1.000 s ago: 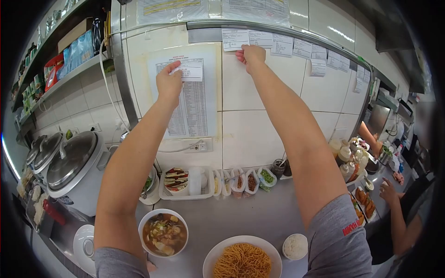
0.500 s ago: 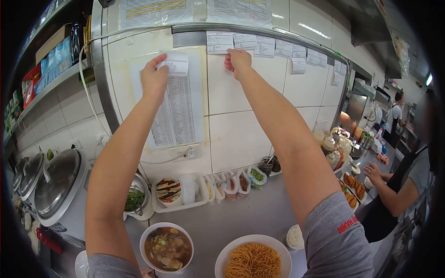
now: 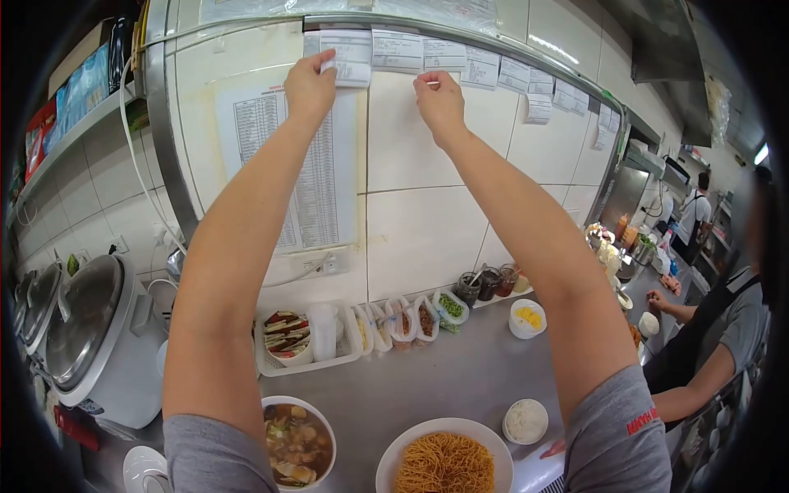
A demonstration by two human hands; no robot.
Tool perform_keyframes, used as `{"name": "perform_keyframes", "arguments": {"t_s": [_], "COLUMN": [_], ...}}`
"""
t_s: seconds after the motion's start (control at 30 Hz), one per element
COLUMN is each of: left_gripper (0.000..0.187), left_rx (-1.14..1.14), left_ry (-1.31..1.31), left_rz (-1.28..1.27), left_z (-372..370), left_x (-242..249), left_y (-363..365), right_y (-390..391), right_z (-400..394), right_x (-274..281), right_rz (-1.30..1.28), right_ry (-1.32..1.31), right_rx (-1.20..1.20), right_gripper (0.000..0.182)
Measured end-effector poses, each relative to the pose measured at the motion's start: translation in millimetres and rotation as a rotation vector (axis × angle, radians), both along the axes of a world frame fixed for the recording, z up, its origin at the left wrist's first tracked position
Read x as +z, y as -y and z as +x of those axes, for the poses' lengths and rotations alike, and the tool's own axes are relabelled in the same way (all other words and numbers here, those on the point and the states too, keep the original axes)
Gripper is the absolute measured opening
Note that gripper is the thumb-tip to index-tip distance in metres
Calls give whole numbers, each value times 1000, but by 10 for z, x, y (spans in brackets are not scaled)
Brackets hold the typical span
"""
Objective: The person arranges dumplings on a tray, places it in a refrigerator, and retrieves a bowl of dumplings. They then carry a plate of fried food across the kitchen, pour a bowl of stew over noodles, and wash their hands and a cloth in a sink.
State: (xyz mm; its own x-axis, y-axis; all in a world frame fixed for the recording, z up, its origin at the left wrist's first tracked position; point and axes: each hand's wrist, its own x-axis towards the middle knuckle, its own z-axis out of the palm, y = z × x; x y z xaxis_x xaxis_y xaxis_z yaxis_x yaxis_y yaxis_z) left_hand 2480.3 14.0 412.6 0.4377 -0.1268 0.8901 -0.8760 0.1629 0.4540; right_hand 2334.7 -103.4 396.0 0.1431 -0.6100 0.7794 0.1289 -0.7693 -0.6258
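Left hand (image 3: 311,89) on ticket (image 3: 353,75); soup (image 3: 297,445) in bowl (image 3: 289,400)

The paper slips (image 3: 353,76) are white with dark print, the noodles (image 3: 445,465) golden-brown, the grey sleeve (image 3: 612,435) red-lettered.

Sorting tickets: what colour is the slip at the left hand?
The slip is white; it shows in the head view.

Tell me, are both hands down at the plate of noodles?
No, the left hand holds a paper slip and the right hand is raised beneath other slips, both well above the noodles.
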Motion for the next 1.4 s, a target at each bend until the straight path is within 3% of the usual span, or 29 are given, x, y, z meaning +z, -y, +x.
{"name": "perform_keyframes", "arguments": {"t_s": [0.2, 0.27, 0.3, 0.37, 0.4, 0.47, 0.57, 0.6, 0.67, 0.77, 0.87, 1.1, 1.2, 1.4], "left_gripper": [32, 31, 31, 33, 33, 38, 44, 44, 48, 49, 49, 53, 50, 53], "left_rx": [36, 242, 248, 562, 572, 37, -3, 5, 437, 530, 580, 512, 475, 384], "left_ry": [12, 254, 257, 286, 285, 195, 178, 182, 318, 523, 509, 494, 554, 961], "left_rz": [-55, -183, -184, -10, -9, -81, -185, -180, 37, 223, 236, 212, 295, 456], "left_z": [13, 42, 21, -98, -61, 106, 177, 198, 204, 42, -50, -110, -190, -703], "left_x": [181, 147, 133, 80, 83, 74, -62, -112, -186, -215, -209, -205, -233, -293], "left_y": [108, 91, 64, -57, -90, -88, -278, -321, -405, -469, -387, -501, -817, -1708], "right_y": [-51, -106, -147, -271, -344, -578, -991, -1129, -1306, -1594, -1767, -1965, -2042, -1928], "right_z": [-178, -309, -374, -496, -558, -711, -992, -1081, -1193, -1329, -1388, -1540, -1601, -1438], "right_x": [-188, -309, -391, -589, -705, -920, -1173, -1227, -1348, -1353, -1369, -1320, -1244, -1043], "right_rz": [-38, -73, -89, -142, -181, -210, -231, -203, -245, -264, -373, -425, -577, -792], "right_ry": [-149, -206, -259, -351, -390, -462, -602, -671, -756, -859, -865, -848, -902, -913], "right_rx": [122, 161, 180, 228, 256, 342, 477, 521, 659, 798, 881, 983, 935, 744], "right_gripper": [15, 14, 13, 11, 10, 10, 7, 7, 6, 9, 8, 7, 8, 10]}}
